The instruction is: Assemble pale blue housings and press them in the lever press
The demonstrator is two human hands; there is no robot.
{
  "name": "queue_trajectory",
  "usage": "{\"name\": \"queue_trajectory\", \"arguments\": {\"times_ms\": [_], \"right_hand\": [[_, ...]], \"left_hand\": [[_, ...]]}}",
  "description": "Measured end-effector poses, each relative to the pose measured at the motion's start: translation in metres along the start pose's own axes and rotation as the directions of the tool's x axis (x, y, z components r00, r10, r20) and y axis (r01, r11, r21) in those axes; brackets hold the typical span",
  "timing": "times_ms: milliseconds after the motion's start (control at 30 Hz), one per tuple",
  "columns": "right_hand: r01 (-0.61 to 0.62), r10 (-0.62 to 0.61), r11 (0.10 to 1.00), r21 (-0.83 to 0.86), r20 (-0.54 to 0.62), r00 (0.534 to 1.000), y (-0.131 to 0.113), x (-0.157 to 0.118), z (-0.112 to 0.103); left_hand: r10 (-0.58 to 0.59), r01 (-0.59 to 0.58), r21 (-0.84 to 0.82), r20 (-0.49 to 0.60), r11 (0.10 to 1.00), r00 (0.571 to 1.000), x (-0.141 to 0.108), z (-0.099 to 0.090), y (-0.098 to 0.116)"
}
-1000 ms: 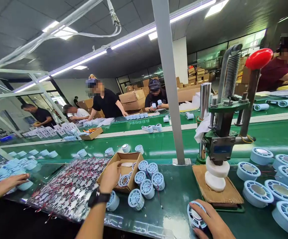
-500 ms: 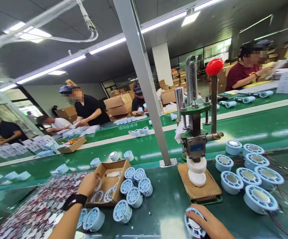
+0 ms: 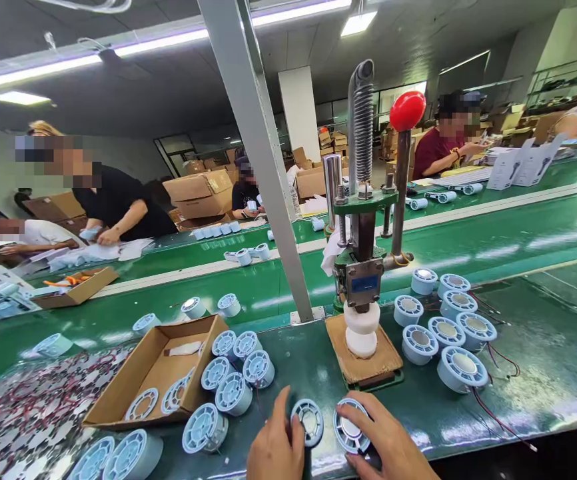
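Note:
My left hand (image 3: pixel 277 441) grips the left edge of a light-blue ring with a silver disc (image 3: pixel 312 423) in its middle, its thumb against the rim. Close beside it, my right hand (image 3: pixel 386 443) is closed around a blue round housing (image 3: pixel 350 430), tilted so its silver centre faces me. Behind both hands is a hand press (image 3: pixel 364 283) with a red knob (image 3: pixel 408 111). Its white round blocks (image 3: pixel 361 341) meet above a wooden board (image 3: pixel 389 363). Left of my hands, a cardboard box (image 3: pixel 118 393) holds several blue rings (image 3: pixel 142 404).
Blue housings (image 3: pixel 233 393) cluster right of the box; others with silver discs and wires (image 3: pixel 462 369) stand right of the press. Wired flat discs (image 3: pixel 23 407) cover the left bench. A grey post (image 3: pixel 263 167) rises behind. People work across the green conveyor (image 3: pixel 498 247).
My left hand has left the cardboard box and come right, beside my right hand, with a ring in it. My right hand still holds the housing. The view has turned to the right.

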State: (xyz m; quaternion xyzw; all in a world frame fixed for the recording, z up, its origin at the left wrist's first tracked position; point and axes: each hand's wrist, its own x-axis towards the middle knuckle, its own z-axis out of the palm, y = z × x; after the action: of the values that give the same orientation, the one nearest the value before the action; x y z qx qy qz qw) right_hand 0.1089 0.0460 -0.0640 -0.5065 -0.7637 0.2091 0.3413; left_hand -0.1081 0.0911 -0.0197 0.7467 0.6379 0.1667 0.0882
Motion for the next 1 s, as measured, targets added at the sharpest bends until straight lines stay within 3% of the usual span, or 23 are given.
{"name": "queue_trajectory", "arguments": {"times_ms": [67,133,233,300,367,467,533,700,1000], "right_hand": [[0.021,-0.021,1.0,0.013,-0.003,1.0,0.004,-0.001,-0.001],[0.035,-0.034,0.999,0.028,-0.028,0.999,0.008,-0.002,0.002],[0.035,-0.03,0.998,0.047,-0.103,0.994,0.01,-0.005,0.008],[0.03,-0.021,0.997,0.065,-0.142,0.99,0.01,-0.006,0.011],[0.011,0.002,0.997,0.079,-0.164,0.986,0.009,-0.006,0.013],[-0.024,0.038,0.997,0.075,-0.189,0.981,0.006,-0.001,0.019],[-0.025,0.039,0.997,0.072,-0.193,0.98,0.003,0.005,0.026],[-0.077,0.105,0.99,0.114,-0.266,0.958,-0.006,0.015,0.044],[-0.122,0.157,0.986,0.11,-0.407,0.9,-0.017,0.012,0.044]], "left_hand": [[0.014,-0.014,0.018,0.035,1.0,0.999,-0.001,0.006,-0.004],[0.157,-0.156,-0.015,0.048,0.988,0.986,0.0,0.002,-0.012],[0.384,-0.382,-0.04,0.068,0.923,0.921,0.001,-0.003,-0.02],[0.416,-0.41,-0.071,0.106,0.909,0.903,0.0,0.0,-0.021],[0.374,-0.355,-0.17,0.1,0.919,0.922,0.0,0.005,-0.019],[0.178,-0.174,-0.387,-0.025,0.905,0.984,0.0,0.011,-0.007],[0.065,-0.092,-0.484,-0.073,0.87,0.995,-0.001,0.013,0.008],[0.038,-0.02,-0.48,0.029,0.877,0.999,0.0,0.013,0.04],[-0.123,0.103,-0.485,-0.009,0.868,0.992,-0.005,0.017,0.061]]}}
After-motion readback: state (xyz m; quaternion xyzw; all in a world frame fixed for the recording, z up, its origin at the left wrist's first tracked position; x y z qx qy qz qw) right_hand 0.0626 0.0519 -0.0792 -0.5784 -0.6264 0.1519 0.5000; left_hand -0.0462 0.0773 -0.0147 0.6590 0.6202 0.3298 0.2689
